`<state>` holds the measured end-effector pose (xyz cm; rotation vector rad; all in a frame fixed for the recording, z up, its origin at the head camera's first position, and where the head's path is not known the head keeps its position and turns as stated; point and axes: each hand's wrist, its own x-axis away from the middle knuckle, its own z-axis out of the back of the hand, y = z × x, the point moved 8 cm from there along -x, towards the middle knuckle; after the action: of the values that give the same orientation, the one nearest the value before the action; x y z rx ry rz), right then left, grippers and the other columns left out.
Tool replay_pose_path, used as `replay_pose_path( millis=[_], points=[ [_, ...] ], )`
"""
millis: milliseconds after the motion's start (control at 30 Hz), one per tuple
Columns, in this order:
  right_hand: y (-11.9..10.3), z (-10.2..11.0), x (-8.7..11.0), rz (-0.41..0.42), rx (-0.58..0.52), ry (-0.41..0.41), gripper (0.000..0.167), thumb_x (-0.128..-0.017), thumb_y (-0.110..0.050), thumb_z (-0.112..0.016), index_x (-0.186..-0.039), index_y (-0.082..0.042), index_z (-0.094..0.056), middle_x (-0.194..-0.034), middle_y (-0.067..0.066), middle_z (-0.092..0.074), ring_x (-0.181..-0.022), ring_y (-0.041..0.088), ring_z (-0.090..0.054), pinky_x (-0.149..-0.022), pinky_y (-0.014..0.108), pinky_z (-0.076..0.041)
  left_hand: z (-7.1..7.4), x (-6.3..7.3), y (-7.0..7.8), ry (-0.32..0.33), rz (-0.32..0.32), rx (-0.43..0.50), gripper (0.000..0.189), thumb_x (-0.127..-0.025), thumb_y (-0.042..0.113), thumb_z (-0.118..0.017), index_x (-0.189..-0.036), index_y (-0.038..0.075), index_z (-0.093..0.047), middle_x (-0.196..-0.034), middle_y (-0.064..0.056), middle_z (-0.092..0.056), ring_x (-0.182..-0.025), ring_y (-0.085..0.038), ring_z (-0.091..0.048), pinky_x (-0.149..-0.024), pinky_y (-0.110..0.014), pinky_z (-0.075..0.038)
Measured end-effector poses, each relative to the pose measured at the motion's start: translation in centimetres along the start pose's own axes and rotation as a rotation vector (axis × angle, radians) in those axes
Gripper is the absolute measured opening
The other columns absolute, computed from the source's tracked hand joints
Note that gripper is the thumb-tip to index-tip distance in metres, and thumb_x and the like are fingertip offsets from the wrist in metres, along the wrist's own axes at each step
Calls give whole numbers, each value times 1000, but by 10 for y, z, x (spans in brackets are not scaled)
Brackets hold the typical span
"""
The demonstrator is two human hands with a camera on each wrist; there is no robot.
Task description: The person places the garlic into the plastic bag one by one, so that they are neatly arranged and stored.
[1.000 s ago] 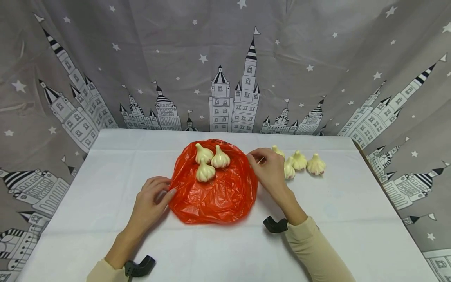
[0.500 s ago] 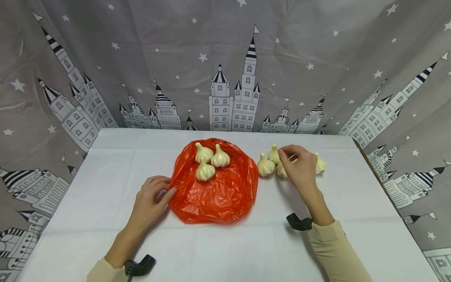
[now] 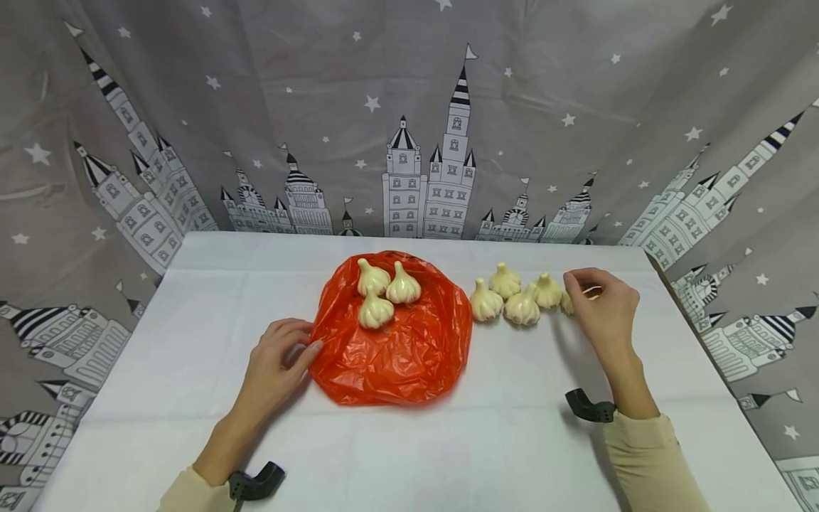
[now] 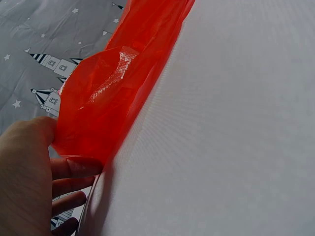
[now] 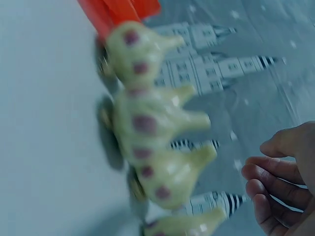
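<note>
A red plastic bag (image 3: 397, 363) lies spread on the table with 3 garlic bulbs (image 3: 375, 311) on it. My left hand (image 3: 276, 363) pinches the bag's left edge between thumb and index finger, the other fingers loosely extended in the left wrist view. To the right of the bag, several more garlic bulbs (image 3: 522, 307) form a loose row. My right hand (image 3: 604, 309) hovers at the right end of that row, partly hiding the last bulb. In the right wrist view its relaxed fingers (image 5: 275, 169) are apart from the bulbs and hold nothing.
A white cloth covers the table (image 3: 409, 455). Behind it hangs a grey curtain (image 3: 288, 64) printed with castles and stars. A black wrist camera (image 3: 256, 483) sits on the left forearm, another black camera (image 3: 590, 407) on the right.
My right hand has moved right, from the bag's right edge along the garlic row to its far end, uncovering the nearer bulbs. My left hand and the bag stay where they were.
</note>
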<state>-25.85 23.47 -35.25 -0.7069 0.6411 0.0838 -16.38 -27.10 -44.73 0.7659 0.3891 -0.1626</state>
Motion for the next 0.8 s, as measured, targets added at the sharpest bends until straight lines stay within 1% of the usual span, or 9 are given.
replay_pose_path(
  millis=[67,167,467,533,567,633,700,767,800],
  points=[
    [8,8,-3,-18,20,20,13,-95,-13,-75,-94,-2,-82,-82,16,-78,-68,-19,-49,-68,9,-37,0,0,1,3,-5,5,8,-93,12,-79,-87,10,-73,-120,-10,-74,-123,-29,-59,-102,-60,-49],
    [16,15,-6,-35,32,35,14,-95,-14,-75,-96,-2,-82,-82,16,-78,-68,-24,-47,-68,9,-36,1,0,1,9,-9,3,8,-93,12,-79,-88,10,-73,-120,-10,-74,-123,-28,-59,-101,-60,-50],
    [29,14,-7,-68,39,23,14,-93,-15,-78,-100,-3,-82,-83,15,-78,-68,-21,-50,-64,5,-37,0,1,0,5,2,-6,8,-93,14,-79,-88,12,-74,-121,-8,-74,-123,-27,-59,-103,-46,-49],
    [31,15,-7,-74,37,30,16,-93,-14,-78,-104,-3,-82,-86,16,-79,-69,-15,-55,-65,3,-38,0,1,0,5,-3,-4,8,-93,14,-79,-88,12,-74,-121,-8,-74,-123,-27,-59,-103,-47,-49],
    [32,15,-7,-77,35,34,18,-92,-14,-79,-106,-3,-81,-89,17,-79,-71,-10,-59,-65,3,-39,-1,1,0,5,-5,-4,8,-93,13,-79,-88,12,-73,-121,-8,-74,-123,-27,-59,-103,-48,-49],
    [35,15,-7,-81,32,34,21,-92,-13,-79,-110,-2,-80,-93,18,-79,-75,5,-66,-67,5,-42,-2,0,0,5,-5,-4,8,-93,13,-79,-88,12,-73,-121,-8,-74,-123,-27,-59,-102,-50,-49],
    [39,13,-7,-91,38,15,24,-92,-14,-80,-113,-2,-80,-98,19,-79,-81,21,-69,-71,7,-43,-2,0,-1,6,-6,-8,8,-93,13,-79,-88,12,-73,-120,-8,-74,-123,-27,-59,-103,-48,-49],
    [45,9,-7,-106,50,-20,27,-92,-16,-80,-116,-1,-79,-102,19,-79,-87,32,-69,-74,12,-42,-2,0,-2,4,-1,-12,8,-93,14,-80,-88,12,-73,-121,-8,-74,-123,-26,-59,-105,-38,-48],
    [47,7,-6,-108,60,-42,28,-93,-17,-80,-117,-1,-78,-103,19,-79,-89,34,-69,-75,14,-42,-2,0,-2,4,-1,-14,8,-93,14,-79,-88,12,-73,-121,-8,-74,-123,-26,-59,-105,-38,-48]
  ],
)
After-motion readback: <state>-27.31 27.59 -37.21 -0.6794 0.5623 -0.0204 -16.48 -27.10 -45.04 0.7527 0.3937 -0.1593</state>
